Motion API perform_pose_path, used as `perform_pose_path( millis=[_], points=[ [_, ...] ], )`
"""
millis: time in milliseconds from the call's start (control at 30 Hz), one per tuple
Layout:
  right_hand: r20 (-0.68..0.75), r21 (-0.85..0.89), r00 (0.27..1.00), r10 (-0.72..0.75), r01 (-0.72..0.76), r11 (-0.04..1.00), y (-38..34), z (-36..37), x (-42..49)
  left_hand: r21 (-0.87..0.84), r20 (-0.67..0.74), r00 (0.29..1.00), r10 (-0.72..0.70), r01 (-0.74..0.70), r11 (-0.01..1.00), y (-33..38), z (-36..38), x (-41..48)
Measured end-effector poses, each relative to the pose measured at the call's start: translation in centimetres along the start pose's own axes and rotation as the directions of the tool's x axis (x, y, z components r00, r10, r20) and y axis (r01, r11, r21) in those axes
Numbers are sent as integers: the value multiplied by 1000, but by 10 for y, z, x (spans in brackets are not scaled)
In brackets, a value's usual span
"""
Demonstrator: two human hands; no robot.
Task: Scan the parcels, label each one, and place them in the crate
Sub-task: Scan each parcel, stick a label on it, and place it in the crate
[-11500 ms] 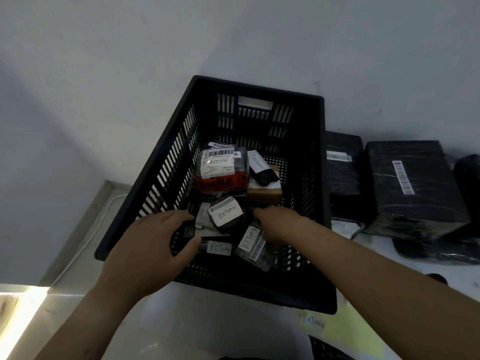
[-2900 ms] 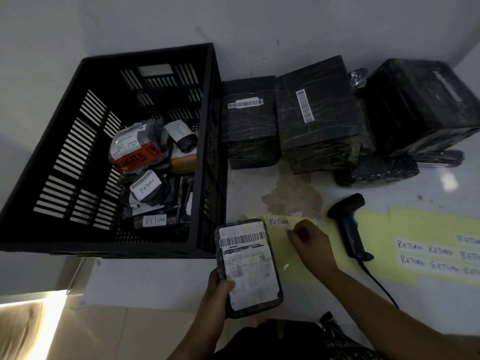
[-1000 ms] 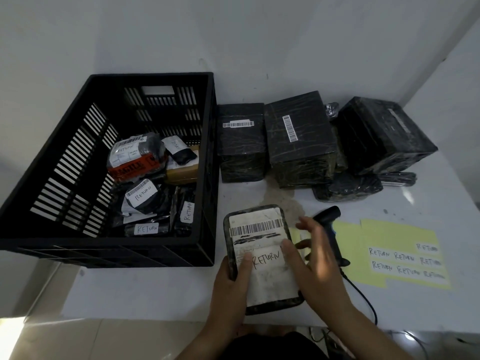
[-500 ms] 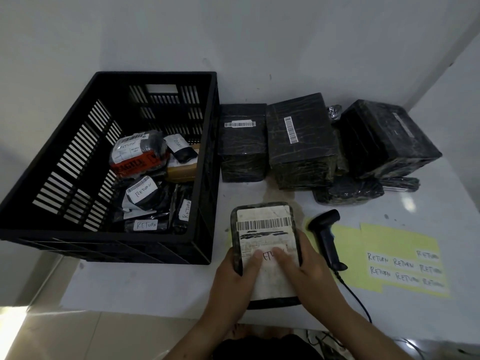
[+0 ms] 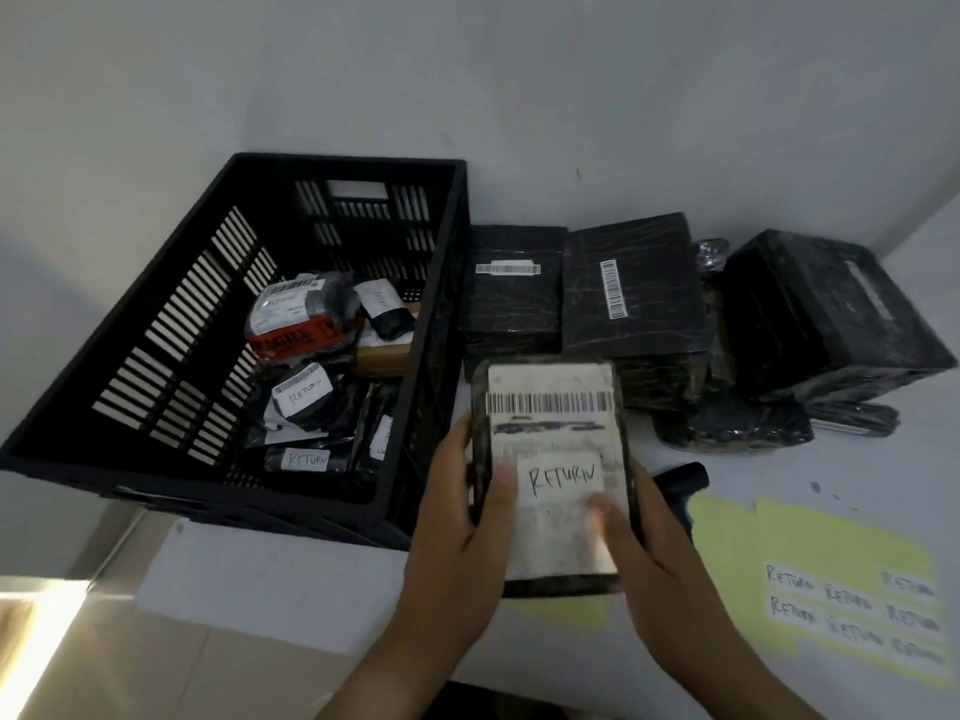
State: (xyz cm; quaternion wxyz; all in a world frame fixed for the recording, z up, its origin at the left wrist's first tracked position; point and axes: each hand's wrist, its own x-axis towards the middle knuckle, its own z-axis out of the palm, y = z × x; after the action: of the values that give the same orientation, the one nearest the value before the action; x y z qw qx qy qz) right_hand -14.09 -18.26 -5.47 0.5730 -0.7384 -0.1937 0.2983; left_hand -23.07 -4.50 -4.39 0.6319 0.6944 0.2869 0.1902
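Just right of the crate [image 5: 171, 324], over the near edge of the worktop [image 5: 270, 579], we hold the parcel [image 5: 550, 553] face up in both hands. It is a flat, dark, plastic-wrapped packet with rounded corners, and a pale, worn shipping slip covers most of its face. A long barcode [image 5: 545, 402] runs across the upper part of the slip, with a smudged dark line of print under it that we cannot read. Lower down sits a white label [image 5: 563, 478] with RETURN handwritten in black capitals. Our left hand [image 5: 457, 553] grips the parcel's left edge, thumb curled onto the face beside the label. Our right hand [image 5: 660, 553] grips the right edge, thumb pressing the label's lower right corner.

Inside the crate lie several small dark packets [image 5: 306, 402]. At least three carry white labels reading RETURN, and one at the far end has an orange band that reads as FRAGILE. Right of the crate, against the wall, stand three black wrapped boxes [image 5: 631, 304]; two show barcode stickers, too small to read. Farther right of the crate than the parcel, the scanner [image 5: 680, 478] peeks out behind our right hand. Past it a yellow sheet [image 5: 841, 553] holds rows of labels, each reading RETURN.
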Motion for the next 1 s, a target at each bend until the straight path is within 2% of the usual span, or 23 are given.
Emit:
perform_pose_path(
  millis=[167,267,400,500,567,667,800,867,1000],
  points=[
    [30,115,999,32,-36,993,-42,31,29,69,29,990,134,-136,988,31,-63,25],
    [62,125,998,29,-37,991,-67,60,50,291,74,960,271,-281,914,34,-128,50],
    [81,136,996,41,-52,989,-92,106,83,613,101,929,355,-340,713,7,-235,87],
    [105,152,986,131,-146,977,-103,152,117,839,77,951,298,-224,496,-26,-314,103],
    [161,96,958,239,-256,962,-105,179,140,914,11,973,231,-103,393,-45,-345,103],
    [153,-255,928,339,-294,921,-96,209,171,915,-80,983,167,6,403,-60,-356,101],
    [42,-510,940,338,-271,817,-80,227,205,933,-24,986,165,-38,359,-65,-357,115],
    [-8,-520,944,331,-287,804,-78,230,216,930,28,988,149,-80,358,-64,-360,131],
    [-100,-447,958,269,-285,848,-75,226,229,900,108,983,150,-160,405,-58,-370,171]
  ],
)
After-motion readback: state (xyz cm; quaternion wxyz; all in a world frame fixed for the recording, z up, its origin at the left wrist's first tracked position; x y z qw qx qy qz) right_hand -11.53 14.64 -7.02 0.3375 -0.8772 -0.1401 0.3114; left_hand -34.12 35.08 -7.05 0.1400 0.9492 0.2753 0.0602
